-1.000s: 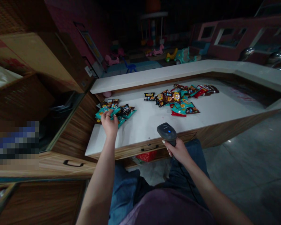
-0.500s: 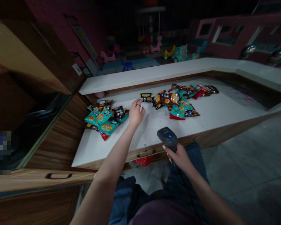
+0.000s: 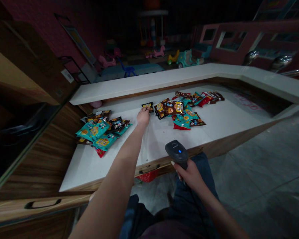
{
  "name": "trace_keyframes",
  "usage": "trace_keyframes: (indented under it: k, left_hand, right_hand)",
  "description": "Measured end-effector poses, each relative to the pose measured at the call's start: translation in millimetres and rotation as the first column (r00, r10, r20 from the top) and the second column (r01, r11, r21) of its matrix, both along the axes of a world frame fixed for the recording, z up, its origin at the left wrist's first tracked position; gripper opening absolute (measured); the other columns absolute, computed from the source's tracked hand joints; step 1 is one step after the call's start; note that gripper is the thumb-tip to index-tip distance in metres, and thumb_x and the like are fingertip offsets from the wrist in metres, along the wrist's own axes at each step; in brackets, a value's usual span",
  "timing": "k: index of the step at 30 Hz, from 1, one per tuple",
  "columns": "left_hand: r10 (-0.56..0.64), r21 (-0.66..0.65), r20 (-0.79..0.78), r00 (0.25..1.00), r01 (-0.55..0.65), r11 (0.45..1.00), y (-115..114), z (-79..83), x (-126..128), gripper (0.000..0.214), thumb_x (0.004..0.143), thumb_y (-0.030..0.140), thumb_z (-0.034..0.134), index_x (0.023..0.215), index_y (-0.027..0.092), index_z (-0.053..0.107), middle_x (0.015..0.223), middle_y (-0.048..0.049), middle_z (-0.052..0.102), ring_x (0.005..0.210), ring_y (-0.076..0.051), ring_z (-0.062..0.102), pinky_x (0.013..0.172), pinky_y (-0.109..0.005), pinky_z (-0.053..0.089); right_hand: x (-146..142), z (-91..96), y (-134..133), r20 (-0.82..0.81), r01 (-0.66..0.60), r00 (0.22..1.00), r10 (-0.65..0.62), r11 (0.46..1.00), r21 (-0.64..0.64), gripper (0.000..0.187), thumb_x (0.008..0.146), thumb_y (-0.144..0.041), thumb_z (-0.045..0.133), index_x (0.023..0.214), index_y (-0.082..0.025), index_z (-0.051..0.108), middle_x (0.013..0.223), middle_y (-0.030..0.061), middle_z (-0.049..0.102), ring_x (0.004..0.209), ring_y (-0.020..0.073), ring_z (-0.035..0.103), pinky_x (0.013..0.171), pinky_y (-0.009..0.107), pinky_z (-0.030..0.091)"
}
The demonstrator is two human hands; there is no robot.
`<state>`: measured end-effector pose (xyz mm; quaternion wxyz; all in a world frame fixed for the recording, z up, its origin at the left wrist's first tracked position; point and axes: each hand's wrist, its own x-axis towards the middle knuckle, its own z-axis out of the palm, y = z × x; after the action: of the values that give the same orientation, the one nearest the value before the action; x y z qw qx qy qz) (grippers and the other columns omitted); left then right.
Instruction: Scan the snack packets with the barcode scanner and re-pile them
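My left hand (image 3: 143, 117) reaches across the white worktop (image 3: 161, 141), its fingertips at a small dark snack packet (image 3: 148, 107). I cannot tell whether the fingers grip that packet. My right hand (image 3: 189, 174) is closed around the grip of a black corded handheld barcode scanner (image 3: 176, 152), near the worktop's front edge. A heap of teal and dark foil snack packets (image 3: 102, 131) lies left of my left hand. A second heap of brown, teal and red packets (image 3: 179, 113) lies to its right.
A raised white ledge (image 3: 139, 85) runs along the worktop's far side. Wooden cabinets (image 3: 35, 159) stand at left, and a red bag (image 3: 147, 176) sits below the front edge. Children's ride-on toys (image 3: 186, 58) stand on the floor beyond the counter.
My left hand has moved from the left heap rightward to the small dark packet. The view has turned slightly left. My right hand still holds the scanner.
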<state>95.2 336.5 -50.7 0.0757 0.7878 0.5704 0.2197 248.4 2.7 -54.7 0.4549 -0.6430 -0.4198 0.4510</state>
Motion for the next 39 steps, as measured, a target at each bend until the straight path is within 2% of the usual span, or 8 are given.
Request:
trace_keyframes:
  k: [5,9,12,14,16,24,33,39]
  left_hand:
    - [0.030,0.066,0.444,0.895,-0.066,0.996,-58,-3.6,-20,0.045,0.096,0.015,0.051,0.138,0.017,0.067,0.140,-0.0153,0.069,0.133,-0.031,0.060,0.121,-0.048,0.041]
    - [0.149,-0.106,0.857,0.493,-0.113,0.988,-119,-8.0,-38,0.025,0.096,0.028,0.060,0.115,0.019,0.072,0.117,-0.0109,0.077,0.120,-0.027,0.067,0.109,-0.041,0.052]
    - [0.296,-0.304,0.941,0.167,0.026,0.952,-160,-10.6,-48,0.020,0.097,0.034,0.060,0.110,0.020,0.068,0.111,-0.0073,0.077,0.103,-0.022,0.072,0.090,-0.035,0.062]
    - [0.375,-0.375,0.927,0.019,0.103,0.921,-179,-10.9,-55,0.020,0.095,0.034,0.064,0.109,0.020,0.067,0.109,-0.0061,0.077,0.093,-0.019,0.073,0.081,-0.033,0.063]
    - [0.414,-0.405,0.910,-0.040,0.131,0.905,-190,-10.4,-59,0.025,0.091,0.038,0.071,0.106,0.019,0.066,0.104,-0.0061,0.077,0.085,-0.017,0.073,0.076,-0.031,0.063]
    - [0.282,-0.295,0.955,0.093,0.199,0.935,-200,-22.4,-60,0.063,0.061,0.043,0.095,0.111,0.019,0.062,0.110,-0.0097,0.079,0.101,-0.025,0.076,0.091,-0.040,0.061]
    - [0.203,-0.240,0.962,0.186,0.209,0.948,-207,-27.1,-61,0.066,0.066,0.050,0.090,0.117,0.019,0.063,0.120,-0.0143,0.079,0.111,-0.028,0.075,0.100,-0.044,0.057]
    - [0.137,-0.200,0.943,0.303,0.190,0.961,-208,-21.2,-63,0.050,0.075,0.038,0.081,0.118,0.017,0.068,0.119,-0.0129,0.079,0.113,-0.028,0.074,0.106,-0.043,0.054]
  right_hand:
    - [-5,0.6,-1,-0.034,-0.015,0.999,0.016,1.000,0.023,0.032,0.074,-0.052,0.070,0.075,-0.024,0.057,0.044,-0.0033,0.054,0.037,0.0155,0.052,0.041,0.026,0.042]
    - [-9,-4.7,-1,-0.058,-0.032,0.998,0.035,0.998,0.058,0.033,0.077,-0.053,0.071,0.078,-0.023,0.057,0.045,-0.0053,0.054,0.035,0.0143,0.051,0.040,0.025,0.042]
    - [-12,-4.6,0,-0.070,-0.044,0.996,0.050,0.996,0.081,0.033,0.078,-0.053,0.071,0.080,-0.023,0.057,0.045,-0.0065,0.054,0.035,0.0140,0.051,0.039,0.025,0.041]
    - [-15,-0.4,0,-0.061,-0.056,0.996,0.062,0.994,0.094,0.033,0.079,-0.053,0.071,0.082,-0.023,0.058,0.044,-0.0067,0.054,0.035,0.0141,0.052,0.039,0.024,0.041]
    - [-17,5.6,0,-0.042,-0.067,0.996,0.072,0.992,0.106,0.033,0.079,-0.053,0.070,0.082,-0.022,0.058,0.043,-0.0065,0.054,0.035,0.0141,0.052,0.040,0.024,0.041]
    - [-29,14.0,-4,-0.018,-0.119,0.992,0.122,0.987,0.104,0.034,0.079,-0.055,0.069,0.082,-0.023,0.056,0.044,-0.0060,0.054,0.036,0.0144,0.052,0.041,0.025,0.043]
    - [-47,34.3,0,0.091,-0.184,0.981,0.172,0.970,0.159,0.026,0.079,-0.048,0.068,0.074,-0.025,0.056,0.044,-0.0028,0.055,0.042,0.0192,0.058,0.045,0.027,0.044]
    - [-50,43.8,0,0.143,-0.203,0.973,0.179,0.962,0.183,0.026,0.078,-0.047,0.067,0.069,-0.026,0.055,0.044,-0.0008,0.055,0.048,0.0218,0.062,0.049,0.028,0.045]
